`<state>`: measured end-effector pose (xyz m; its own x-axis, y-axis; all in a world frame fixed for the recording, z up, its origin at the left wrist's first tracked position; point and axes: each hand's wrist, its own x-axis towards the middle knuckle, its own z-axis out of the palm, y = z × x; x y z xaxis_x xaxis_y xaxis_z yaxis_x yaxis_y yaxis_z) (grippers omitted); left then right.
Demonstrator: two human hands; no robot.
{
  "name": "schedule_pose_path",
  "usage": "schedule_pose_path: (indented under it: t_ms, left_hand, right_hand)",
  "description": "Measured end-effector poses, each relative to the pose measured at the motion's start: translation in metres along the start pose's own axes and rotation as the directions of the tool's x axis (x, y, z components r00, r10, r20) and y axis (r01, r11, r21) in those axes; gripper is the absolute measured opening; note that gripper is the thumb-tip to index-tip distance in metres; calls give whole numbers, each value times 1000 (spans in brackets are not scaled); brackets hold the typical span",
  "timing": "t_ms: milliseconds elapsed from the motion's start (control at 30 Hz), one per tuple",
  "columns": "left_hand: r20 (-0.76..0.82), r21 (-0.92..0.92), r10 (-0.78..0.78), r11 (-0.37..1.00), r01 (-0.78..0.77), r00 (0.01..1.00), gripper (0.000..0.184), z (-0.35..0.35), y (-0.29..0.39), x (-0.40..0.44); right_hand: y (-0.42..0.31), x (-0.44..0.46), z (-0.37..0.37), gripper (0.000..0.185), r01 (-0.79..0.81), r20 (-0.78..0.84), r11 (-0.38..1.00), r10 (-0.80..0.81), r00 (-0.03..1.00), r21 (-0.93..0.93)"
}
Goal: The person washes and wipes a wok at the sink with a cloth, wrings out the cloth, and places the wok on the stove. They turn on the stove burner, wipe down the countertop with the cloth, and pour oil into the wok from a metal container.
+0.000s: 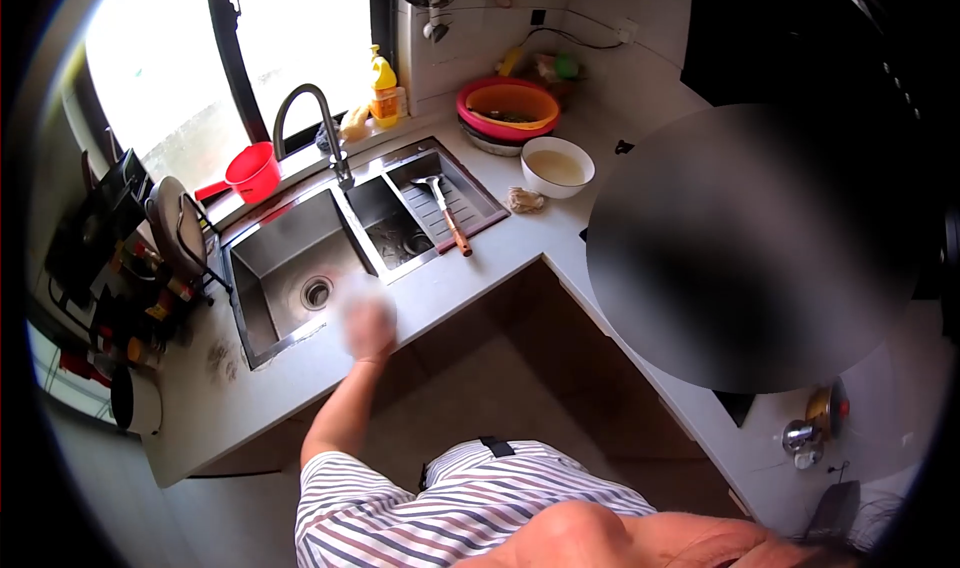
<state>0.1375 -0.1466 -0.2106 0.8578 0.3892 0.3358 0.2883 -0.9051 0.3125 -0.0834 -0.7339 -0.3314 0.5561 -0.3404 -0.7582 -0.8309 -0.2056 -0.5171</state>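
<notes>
My left hand [370,328] reaches over the front rim of the steel sink [290,241], at the near right corner of its large basin. It is smeared by motion, with a pale whitish blur around the fingers. Whether it holds something cannot be made out. The drain [317,291] lies just left of the hand. In the ribbed right-hand compartment rests a spatula [437,200] with a wooden handle sticking out over the front rim. Bare skin shows at the bottom edge, but my right hand is not visible.
A curved tap [330,133] rises behind the sink. Beside it stand a red dipper [253,173] and a yellow bottle [383,90]. Right of the sink are stacked basins [470,118], a white bowl [565,190] and a crumpled tan item [525,200]. A large grey blurred oval [700,298] covers the right side.
</notes>
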Motion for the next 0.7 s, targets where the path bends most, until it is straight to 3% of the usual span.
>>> schedule_pose_path:
  t_ms: [67, 133, 233, 267, 300, 333, 367, 400, 433, 467, 533, 600, 633, 667, 700]
  left_hand:
    - [-58, 35, 237, 971, -235, 970, 40, 28, 30, 4]
    - [-211, 16, 368, 928, -373, 906, 38, 61, 43, 10]
    - [-98, 46, 411, 912, -408, 906, 28, 67, 56, 20]
    - [-212, -13, 429, 897, -441, 878, 24, 80, 51, 19]
    - [-123, -54, 436, 894, -445, 891, 20, 58, 63, 19]
    - [-1, 27, 355, 935, -355, 935, 17, 63, 65, 18]
    - [44, 58, 361, 930, -363, 932, 15, 69, 61, 23]
    - [-145, -11, 459, 885, -465, 877, 18, 77, 53, 23]
    - [-223, -3, 492, 863, -505, 842, 21, 89, 46, 26]
    - [-300, 11, 513, 845, -534, 805, 24, 98, 41, 29]
    - [-166, 32, 470, 881, -472, 867, 28, 100, 38, 28]
    - [-119, 60, 456, 890, -452, 882, 30, 93, 44, 27]
    - [-89, 116, 446, 893, -436, 890, 31, 99, 41, 26]
    - [-63, 178, 426, 895, -410, 902, 32, 101, 42, 28]
    - [-15, 181, 434, 887, -425, 901, 33, 90, 48, 28]
  right_hand:
    - [9, -4, 1, 11, -10, -8, 1000, 10, 1000, 20]
    - [21, -7, 2, 11, -22, -11, 999, 22, 1000, 47]
    - [46, -17, 5, 12, -33, -21, 995, 35, 999, 93]
    - [58, -22, 6, 12, -28, -19, 995, 30, 999, 95]
    - [71, -27, 8, 12, -15, -18, 996, 16, 1000, 93]
    - [85, -32, 11, 12, 22, -13, 998, -21, 1000, 62]
    - [96, -35, 14, 12, 85, -13, 996, -84, 996, 16]
    - [113, -34, 18, 12, 296, 32, 942, -295, 955, -159]
    - [129, -35, 23, 12, 500, 70, 800, -508, 859, -331]
    - [140, -35, 29, 12, 598, 84, 669, -633, 769, -441]
    - [152, -37, 38, 13, 618, 53, 617, -686, 726, -487]
    - [122, -54, 29, 14, 305, 0, 940, -309, 951, -153]
    - [101, -67, 24, 15, 98, -27, 995, -98, 995, 15]
    - [86, -80, 18, 16, 20, -61, 983, -9, 998, 182]
    - [75, -89, 9, 16, 17, -71, 980, -3, 997, 200]
